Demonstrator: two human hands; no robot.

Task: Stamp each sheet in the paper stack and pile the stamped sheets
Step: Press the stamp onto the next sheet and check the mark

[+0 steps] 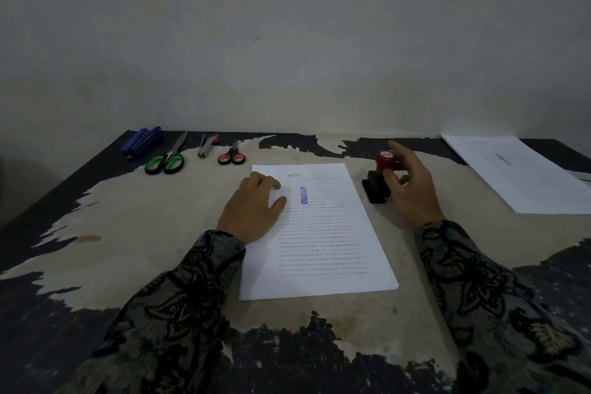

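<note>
A stack of printed white sheets (319, 249) lies in the middle of the table. Its top sheet bears a blue "APPROVED" mark (303, 195) near the top. My left hand (252, 211) rests on the stack's upper left part, fingers pressing the paper. To the right of the stack stands the stamp (380, 169), a red knob on a black base that sits on the table. My right hand (412, 189) holds the knob between thumb and fingers. A pile of sheets (518, 176) with a faint blue mark lies at the far right.
Along the back edge at the left lie a blue stapler (140, 141), green-handled scissors (166, 163), a small grey and red tool (206, 145) and red-handled scissors (232, 157). The table (144, 233) has a worn, peeling top. A wall stands right behind it.
</note>
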